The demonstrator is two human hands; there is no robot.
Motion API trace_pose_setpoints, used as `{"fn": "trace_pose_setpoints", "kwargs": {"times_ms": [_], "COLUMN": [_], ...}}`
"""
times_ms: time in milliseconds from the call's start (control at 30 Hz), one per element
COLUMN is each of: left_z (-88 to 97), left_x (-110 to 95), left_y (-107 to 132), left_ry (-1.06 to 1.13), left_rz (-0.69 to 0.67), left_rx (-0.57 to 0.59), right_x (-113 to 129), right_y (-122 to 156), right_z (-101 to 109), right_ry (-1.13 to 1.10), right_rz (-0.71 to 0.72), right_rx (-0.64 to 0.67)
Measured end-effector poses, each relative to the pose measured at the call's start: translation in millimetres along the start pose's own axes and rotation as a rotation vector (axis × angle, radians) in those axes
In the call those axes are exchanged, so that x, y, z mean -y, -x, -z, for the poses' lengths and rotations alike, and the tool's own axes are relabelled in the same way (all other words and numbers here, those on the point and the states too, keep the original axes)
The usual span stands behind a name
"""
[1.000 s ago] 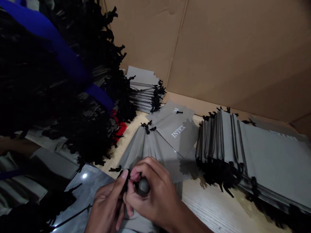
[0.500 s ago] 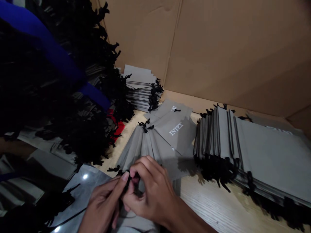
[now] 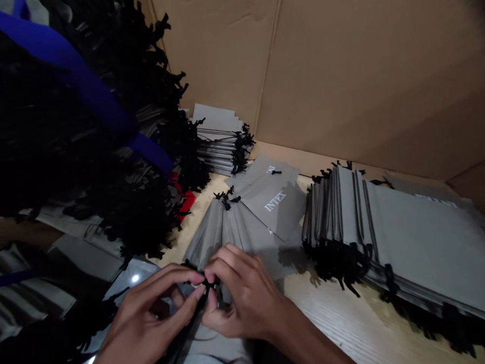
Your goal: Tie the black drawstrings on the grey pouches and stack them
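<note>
My left hand (image 3: 151, 316) and my right hand (image 3: 242, 296) meet at the bottom centre, fingertips pinched together on a thin black drawstring (image 3: 207, 292) of a grey pouch (image 3: 215, 349) lying under them. The pouch is mostly hidden by my hands. Just beyond my fingers a fan of grey pouches (image 3: 223, 230) lies spread on the table, their black cords knotted at the far end.
A grey pouch printed INTEX (image 3: 278, 202) lies behind the fan. A long leaning stack of pouches (image 3: 409, 242) fills the right. A small stack (image 3: 217, 136) sits at the back by the cardboard wall (image 3: 341, 76). A big heap with black cords (image 3: 76, 151) and blue strap (image 3: 94, 96) looms left.
My left hand has slid out leftward and opened its fingers wider while still pinching. The dark rounded thing seen between my fingers a second ago is no longer visible.
</note>
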State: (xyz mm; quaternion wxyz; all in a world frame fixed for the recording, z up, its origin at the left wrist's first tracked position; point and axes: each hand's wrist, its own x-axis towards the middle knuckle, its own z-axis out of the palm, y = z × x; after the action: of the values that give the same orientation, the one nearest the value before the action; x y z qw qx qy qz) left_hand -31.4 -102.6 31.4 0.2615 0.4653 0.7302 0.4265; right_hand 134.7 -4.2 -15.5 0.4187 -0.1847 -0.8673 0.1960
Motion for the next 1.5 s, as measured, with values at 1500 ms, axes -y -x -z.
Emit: {"fn": "trace_pose_setpoints", "kwargs": {"times_ms": [1500], "left_z": [-22.5], "left_x": [22.8], "left_y": [-2.8], "left_ry": [0.596], "left_rz": [0.216], "left_rx": [0.275], "right_x": [6.7], "right_y": [-3.0], "right_z": [-13.6], "right_ry": [-0.078], "right_rz": [0.045], "right_rx": [-0.203]}}
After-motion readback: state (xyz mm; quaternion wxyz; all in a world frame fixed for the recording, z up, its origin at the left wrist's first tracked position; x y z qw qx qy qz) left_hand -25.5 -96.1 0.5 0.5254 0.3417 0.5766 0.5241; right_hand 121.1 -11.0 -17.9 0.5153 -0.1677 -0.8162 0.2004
